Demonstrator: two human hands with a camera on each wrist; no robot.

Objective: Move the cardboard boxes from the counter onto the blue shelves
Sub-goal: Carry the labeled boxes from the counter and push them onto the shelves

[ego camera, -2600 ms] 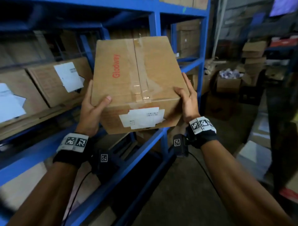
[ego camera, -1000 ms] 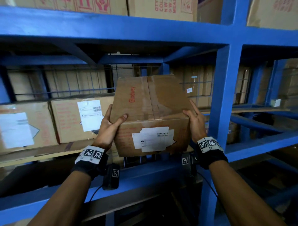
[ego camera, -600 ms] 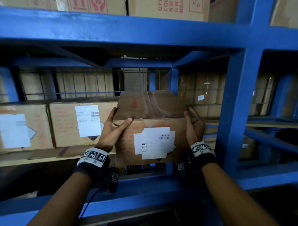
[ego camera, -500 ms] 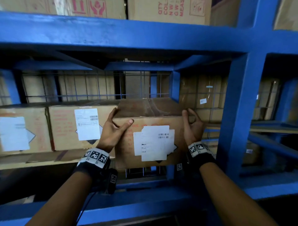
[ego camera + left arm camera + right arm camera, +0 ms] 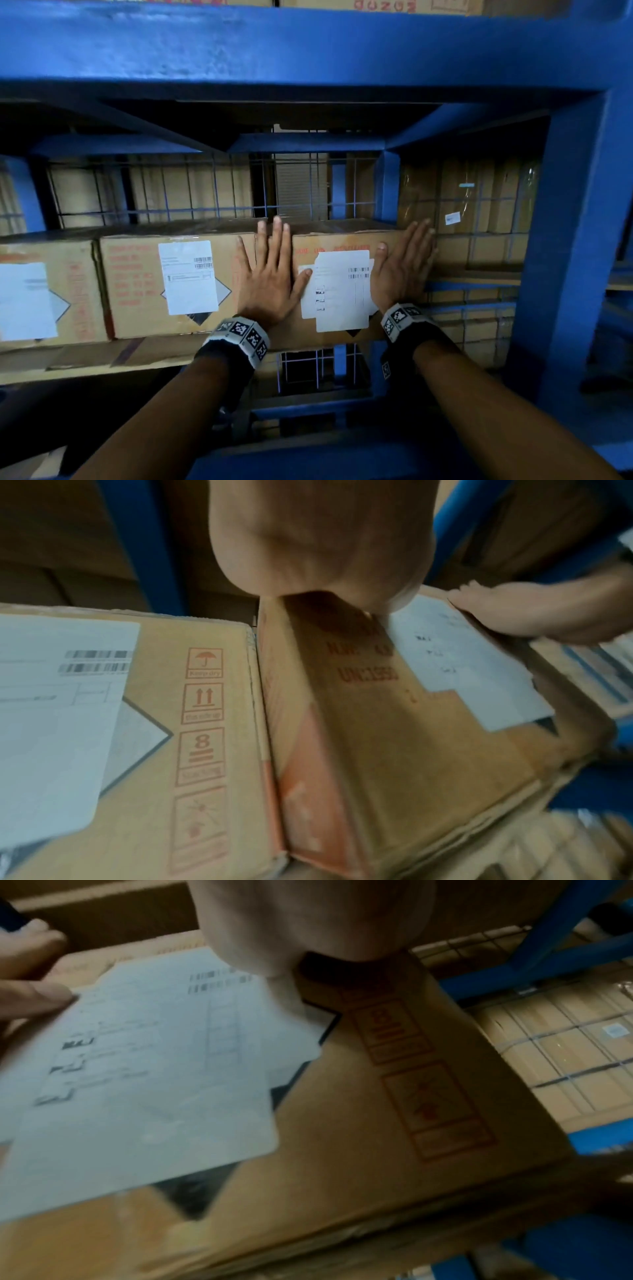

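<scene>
A cardboard box (image 5: 342,291) with a white label stands on the blue shelf (image 5: 308,54), tight against a neighbouring labelled box (image 5: 171,287) on its left. My left hand (image 5: 270,270) lies flat on the box's front face near its left edge, fingers straight and spread. My right hand (image 5: 404,270) presses flat on the front face at the right edge. In the left wrist view the palm (image 5: 318,547) bears on the box (image 5: 394,737) beside the neighbour (image 5: 154,723). In the right wrist view the palm (image 5: 308,920) rests above the label (image 5: 154,1069).
A third labelled box (image 5: 44,294) stands further left in the row. A blue upright post (image 5: 565,257) rises just right of the box. Wire mesh (image 5: 205,188) backs the shelf, with more cartons behind it. Flattened cardboard (image 5: 102,356) lines the shelf board.
The box went from being carried at its sides to standing in the shelf row beside its neighbour. Both hands let go of the sides and now press flat on its front.
</scene>
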